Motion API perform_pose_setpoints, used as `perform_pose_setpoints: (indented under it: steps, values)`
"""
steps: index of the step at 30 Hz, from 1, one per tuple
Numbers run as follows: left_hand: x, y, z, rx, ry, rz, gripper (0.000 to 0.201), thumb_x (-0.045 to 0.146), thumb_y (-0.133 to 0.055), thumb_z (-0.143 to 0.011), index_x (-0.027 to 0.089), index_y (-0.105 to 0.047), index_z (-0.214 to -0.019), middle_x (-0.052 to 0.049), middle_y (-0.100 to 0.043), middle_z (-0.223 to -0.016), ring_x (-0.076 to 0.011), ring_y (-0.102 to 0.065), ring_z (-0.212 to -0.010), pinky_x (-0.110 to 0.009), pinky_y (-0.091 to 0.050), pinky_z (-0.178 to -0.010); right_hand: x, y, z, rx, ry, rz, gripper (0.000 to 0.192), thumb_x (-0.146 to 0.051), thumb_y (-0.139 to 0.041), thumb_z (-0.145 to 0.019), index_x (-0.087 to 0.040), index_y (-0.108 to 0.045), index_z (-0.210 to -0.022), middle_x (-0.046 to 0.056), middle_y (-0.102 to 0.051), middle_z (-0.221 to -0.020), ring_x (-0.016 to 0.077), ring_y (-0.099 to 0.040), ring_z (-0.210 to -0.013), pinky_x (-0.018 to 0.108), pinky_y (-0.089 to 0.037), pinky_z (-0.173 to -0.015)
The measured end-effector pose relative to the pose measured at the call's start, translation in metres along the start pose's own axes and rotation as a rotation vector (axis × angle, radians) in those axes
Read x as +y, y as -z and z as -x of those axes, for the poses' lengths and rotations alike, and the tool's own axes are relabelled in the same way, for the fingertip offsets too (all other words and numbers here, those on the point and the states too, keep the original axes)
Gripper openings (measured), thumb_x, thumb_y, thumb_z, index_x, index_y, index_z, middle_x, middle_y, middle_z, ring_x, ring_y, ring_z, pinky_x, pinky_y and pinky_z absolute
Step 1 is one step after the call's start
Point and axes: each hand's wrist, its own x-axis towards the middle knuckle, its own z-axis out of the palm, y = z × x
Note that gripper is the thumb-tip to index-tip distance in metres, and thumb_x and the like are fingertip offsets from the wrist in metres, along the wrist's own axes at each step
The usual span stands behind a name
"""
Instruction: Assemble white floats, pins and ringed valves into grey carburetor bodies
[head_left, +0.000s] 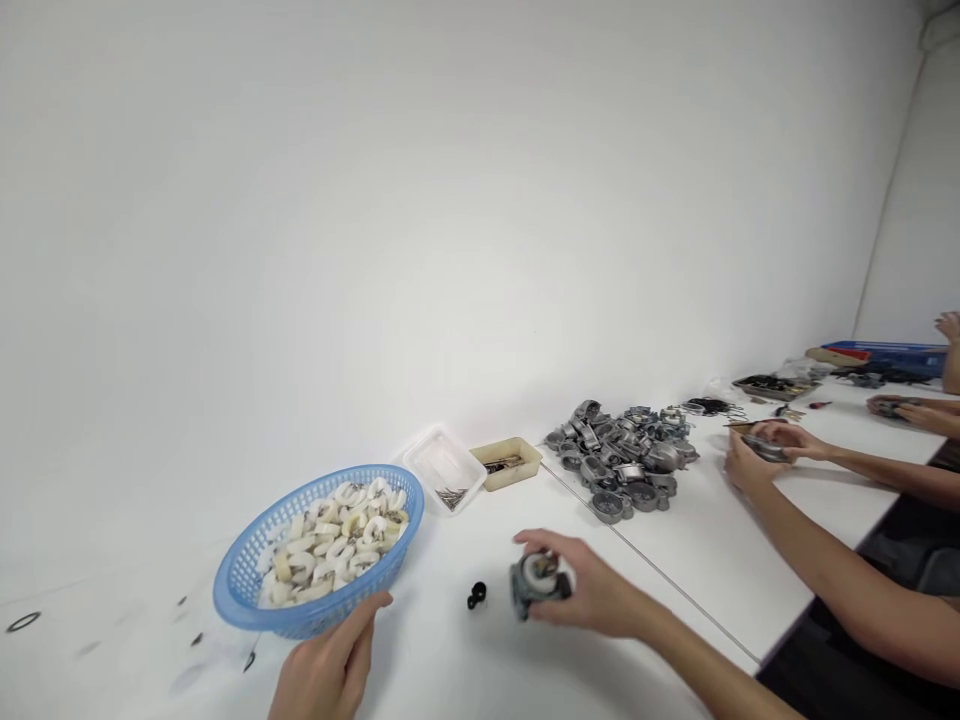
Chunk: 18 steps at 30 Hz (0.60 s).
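Grey metal housing with a white ring-shaped part inside [534,582], held just above the table in the lower centre of the frame, right of the middle. The person's right hand [596,592] reaches in from the lower right and grips it, thumb and fingers curved around its sides. The left hand [324,668] is at the bottom edge, left of centre, with one finger stretched towards the upper right. Its palm side is hidden, so I cannot tell whether it holds anything; nor can I tell whether the fingertip touches the oval blue plastic basket [234,608] just beyond it. That basket, in the lower left, is filled with white and cream ring-shaped parts [330,545].

Between basket and housing, a few small round black pieces [477,595] lie on the smooth white table [427,655]. Behind them, near the wall, a translucent white plastic tray [439,462] and a cream rectangular tray [517,478] each contain thin metal pieces. Right of centre is a heap of grey metal castings [626,460]. At the right edge, a co-worker's hands [742,465] hold a grey piece.
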Motion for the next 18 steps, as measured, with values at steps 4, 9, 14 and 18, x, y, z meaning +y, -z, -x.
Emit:
perform_pose_setpoints:
  steps: [4, 9, 14, 18]
  values:
    - [-0.006, -0.007, 0.005, -0.023, -0.028, -0.020, 0.035, 0.036, -0.037, -0.107, 0.028, -0.070, -0.115, 0.002, -0.070, -0.063, -0.0197, -0.068, -0.052, -0.024, -0.046, -0.048, 0.042, 0.091, 0.035, 0.183, -0.127, 0.133, 0.066, -0.044, -0.077, -0.083, -0.022, -0.055, -0.142, 0.009, -0.069, -0.116, 0.0256, -0.070, -0.091, 0.039, -0.058, -0.082]
    - [-0.008, -0.024, 0.014, -0.052, -0.109, -0.029, 0.034, 0.029, -0.040, -0.106, 0.030, -0.071, -0.120, 0.004, -0.066, -0.057, -0.0187, -0.065, -0.048, -0.026, -0.046, -0.050, 0.084, 0.172, 0.072, 0.410, -0.326, 0.328, 0.065, -0.059, -0.069, -0.082, -0.022, -0.058, -0.134, 0.013, -0.071, -0.107, 0.0262, -0.067, -0.067, 0.043, -0.057, -0.068]
    - [0.000, -0.022, 0.012, -0.119, -0.088, -0.037, 0.038, 0.026, -0.038, -0.104, 0.030, -0.073, -0.118, 0.002, -0.069, -0.061, -0.0194, -0.068, -0.052, -0.026, -0.046, -0.053, 0.124, 0.185, 0.090, 0.536, -0.408, 0.419, 0.067, -0.061, -0.068, -0.078, -0.019, -0.060, -0.129, 0.018, -0.072, -0.110, 0.0368, -0.071, -0.094, 0.044, -0.057, -0.074]
    - [0.002, -0.015, 0.009, -0.174, -0.045, -0.021, 0.037, 0.026, -0.039, -0.103, 0.028, -0.072, -0.118, 0.002, -0.073, -0.066, -0.0193, -0.071, -0.056, -0.027, -0.048, -0.056, 0.150, 0.184, 0.091, 0.596, -0.431, 0.438, 0.073, -0.062, -0.068, -0.074, -0.018, -0.061, -0.131, 0.017, -0.074, -0.109, 0.0392, -0.070, -0.107, 0.043, -0.057, -0.079]
